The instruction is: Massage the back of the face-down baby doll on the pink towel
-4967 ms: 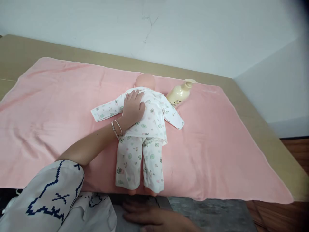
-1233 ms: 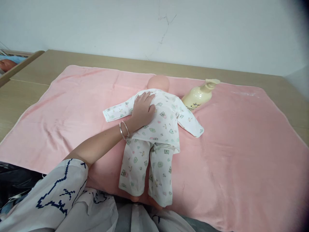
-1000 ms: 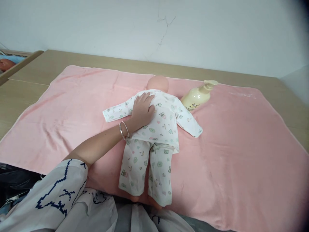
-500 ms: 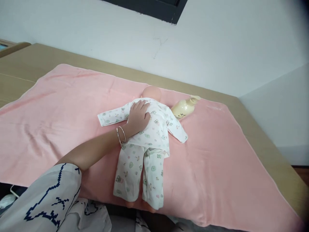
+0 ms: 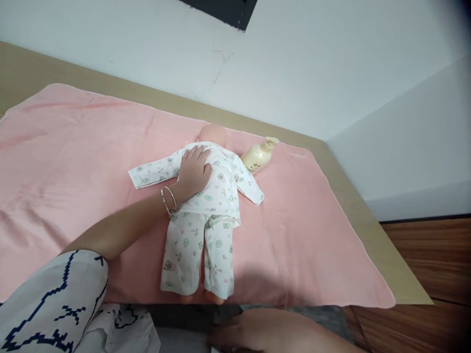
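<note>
A baby doll in white printed pyjamas lies face down on a pink blanket, its bald head towards the wall. My left hand rests flat on the doll's upper back with the fingers stretched out, and two bangles sit on the wrist. My right hand is low at the bottom edge, below the doll's feet. It is blurred, lies flat with its fingers pointing left, and holds nothing that I can see.
A cream pump bottle lies on its side on the blanket, just right of the doll's head. The blanket covers a light wooden table against a white wall. Wooden floor shows at the right.
The view has swung right and down. My left hand has stayed on the doll's back. My right hand has come into view at the bottom edge.
</note>
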Tool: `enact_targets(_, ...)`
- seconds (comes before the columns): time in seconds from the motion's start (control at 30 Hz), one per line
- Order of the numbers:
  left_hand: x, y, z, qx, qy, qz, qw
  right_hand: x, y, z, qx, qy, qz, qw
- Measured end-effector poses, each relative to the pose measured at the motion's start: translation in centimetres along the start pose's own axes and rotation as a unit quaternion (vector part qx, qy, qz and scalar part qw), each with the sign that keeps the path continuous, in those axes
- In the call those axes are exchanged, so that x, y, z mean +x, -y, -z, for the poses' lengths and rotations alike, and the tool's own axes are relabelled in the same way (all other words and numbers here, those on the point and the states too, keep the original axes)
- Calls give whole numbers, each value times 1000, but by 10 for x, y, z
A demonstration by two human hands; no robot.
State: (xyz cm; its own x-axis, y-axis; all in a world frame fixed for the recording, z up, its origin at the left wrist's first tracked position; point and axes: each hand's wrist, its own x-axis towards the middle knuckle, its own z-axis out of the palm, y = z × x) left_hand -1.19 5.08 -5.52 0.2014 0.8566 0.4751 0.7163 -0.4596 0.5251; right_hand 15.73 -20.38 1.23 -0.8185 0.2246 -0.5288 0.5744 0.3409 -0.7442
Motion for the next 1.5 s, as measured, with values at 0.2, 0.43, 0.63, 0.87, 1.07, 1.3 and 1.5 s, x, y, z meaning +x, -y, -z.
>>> enact_targets(0.2,1,1,1,1,-1,1,1000,-11,21,99,-66,-299,30,951)
enact_targets(0.43,0,5,-1,22,-39,-15,999,59,-39,233,-118,-605,-122,778)
enact_targets(0.63,-1,12,-6,-5,-73,-20,997,97,-60,235,-221,-569,-216,762)
enact_targets(0.87,-3,13,-6,-55,-87,-14,995,97,-59,216,-223,-594,-210,744)
enact_targets(1.07,-3,12,-1,-61,-84,-9,995,104,-61,215,-232,-604,-196,737)
enact_targets(1.3,-6,7,4,-43,-84,1,996,94,-60,212,-248,-613,-225,716)
enact_targets(1.5,-4,10,4,-41,-86,-7,995,93,-56,212,-271,-614,-179,719)
